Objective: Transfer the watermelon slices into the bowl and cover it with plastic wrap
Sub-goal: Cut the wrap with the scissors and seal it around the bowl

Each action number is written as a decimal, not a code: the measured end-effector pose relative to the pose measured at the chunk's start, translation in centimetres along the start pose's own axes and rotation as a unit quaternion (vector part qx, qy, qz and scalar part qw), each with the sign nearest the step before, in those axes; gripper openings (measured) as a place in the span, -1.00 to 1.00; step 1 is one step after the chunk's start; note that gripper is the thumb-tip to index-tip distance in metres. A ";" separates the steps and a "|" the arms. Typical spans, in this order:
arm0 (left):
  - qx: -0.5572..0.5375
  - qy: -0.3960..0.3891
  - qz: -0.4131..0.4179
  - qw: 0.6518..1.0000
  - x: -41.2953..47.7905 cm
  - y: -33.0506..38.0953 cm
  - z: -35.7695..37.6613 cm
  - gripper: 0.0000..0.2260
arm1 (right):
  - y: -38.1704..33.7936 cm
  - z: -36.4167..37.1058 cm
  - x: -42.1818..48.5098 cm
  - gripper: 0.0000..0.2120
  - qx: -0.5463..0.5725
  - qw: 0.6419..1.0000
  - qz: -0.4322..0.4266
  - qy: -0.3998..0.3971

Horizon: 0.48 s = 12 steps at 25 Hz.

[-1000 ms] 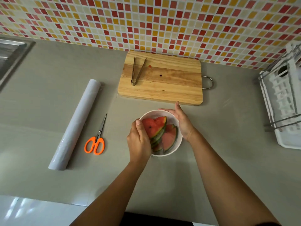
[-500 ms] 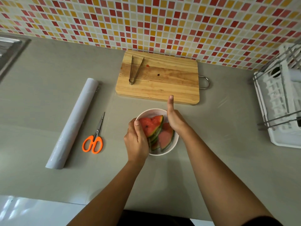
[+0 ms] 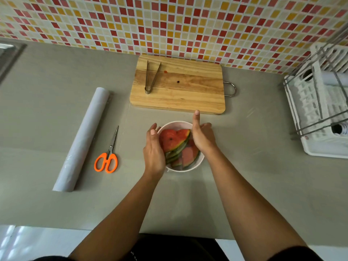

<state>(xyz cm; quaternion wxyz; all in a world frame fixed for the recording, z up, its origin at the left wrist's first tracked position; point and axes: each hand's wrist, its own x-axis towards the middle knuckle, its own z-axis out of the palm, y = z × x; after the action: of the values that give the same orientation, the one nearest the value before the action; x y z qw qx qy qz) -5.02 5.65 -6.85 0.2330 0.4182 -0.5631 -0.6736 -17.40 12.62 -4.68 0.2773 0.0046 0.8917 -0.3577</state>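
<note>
Mid-counter, just before the cutting board [image 3: 178, 85], sits our bowl [image 3: 174, 125] of watermelon slices [image 3: 172, 141]. Our left hand [image 3: 153, 149] and right hand [image 3: 202, 136] flank it, fingers loose, gripping nothing, probably pressing wrap down. Whether film already covers it, we can't tell; the roll [image 3: 82, 138] lies toward the left edge.

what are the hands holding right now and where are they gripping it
Nothing is clearly gripped. The left hand and right hand are open, flanking the bowl of watermelon slices; whether the palms touch its rim cannot be told.
</note>
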 end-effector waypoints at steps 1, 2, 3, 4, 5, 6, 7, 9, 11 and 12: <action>-0.076 -0.021 -0.026 0.997 -0.1 0.1 0.1 -0.60 | 0.1 0.2 0.0 0.02 0.031 0.999 0.000 0.014; -0.145 -0.036 -0.047 0.988 -0.1 0.3 0.3 -0.60 | 0.1 0.4 0.0 0.00 0.064 0.998 0.002 0.022; -0.197 -0.043 -0.066 0.977 0.0 0.7 0.3 -0.58 | 0.1 0.4 0.2 -0.04 0.098 0.995 0.004 0.025; -0.228 -0.042 -0.081 0.969 0.1 1.0 0.1 -0.57 | 0.1 0.4 0.3 -0.09 0.134 0.991 0.001 0.024; -0.243 -0.035 -0.090 0.965 0.1 1.4 -0.3 -0.56 | 0.3 0.2 0.5 -0.15 0.171 0.985 -0.012 0.021; -0.241 -0.021 -0.096 0.966 -0.1 1.4 -0.7 -0.56 | 0.6 0.0 0.7 -0.22 0.204 0.978 -0.035 0.019; -0.224 0.001 -0.100 0.969 -1.0 1.0 -1.0 -0.56 | 0.8 -0.4 0.8 -0.28 0.223 0.973 -0.063 0.012; -0.184 0.029 -0.098 0.978 -3.8 -0.5 -1.2 -0.54 | 1.3 -1.0 0.7 -0.31 0.245 0.961 -0.112 -0.056; -0.173 -0.007 -0.083 0.981 -6.1 -1.6 -0.2 -0.51 | 1.5 -1.0 0.1 -0.27 0.251 0.953 -0.114 -0.127; -0.171 -0.037 -0.072 0.982 -5.7 -1.6 0.2 -0.50 | 1.4 -1.0 -0.4 -0.25 0.248 0.954 -0.100 -0.137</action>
<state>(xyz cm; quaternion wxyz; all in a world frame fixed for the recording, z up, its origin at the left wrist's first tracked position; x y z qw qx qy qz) -1.88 10.67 -6.61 0.2311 0.3867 -0.4161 -0.7899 -17.29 14.40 -4.81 0.3499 -0.0655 0.7241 -0.5908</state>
